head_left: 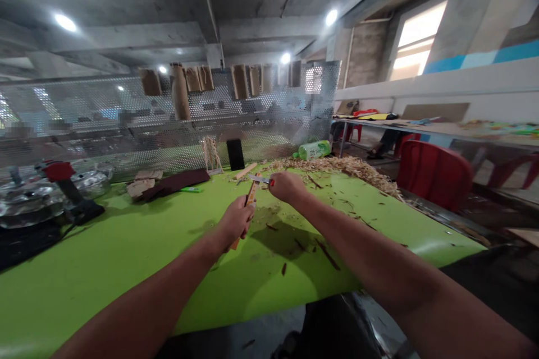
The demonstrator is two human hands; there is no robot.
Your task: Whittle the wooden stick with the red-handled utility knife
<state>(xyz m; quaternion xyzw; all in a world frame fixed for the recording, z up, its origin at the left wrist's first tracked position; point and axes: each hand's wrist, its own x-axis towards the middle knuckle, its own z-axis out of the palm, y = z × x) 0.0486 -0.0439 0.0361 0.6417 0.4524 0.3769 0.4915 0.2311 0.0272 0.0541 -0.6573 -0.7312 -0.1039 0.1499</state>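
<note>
My left hand (236, 219) is closed around a narrow strip of light wood (252, 192), which slants up and away from me over the green table. My right hand (287, 186) grips the red handle of a knife (260, 179). Its blade lies across the upper end of the strip, and seems to touch it. Below and to the right of my hands, dark brown slivers (327, 254) are scattered on the green tabletop (236, 297). Another pale wooden piece (246, 170) rests just beyond the knife.
Wood shavings (353, 167) are heaped along the far right edge, beside a green-labelled bottle (315, 150) on its side. A black phone-like slab (234, 154) leans against the perforated metal screen (269, 123). Brown sandpaper-like sheets (179, 184) lie at left, near metal pots (31, 202). A red chair (433, 174) stands right.
</note>
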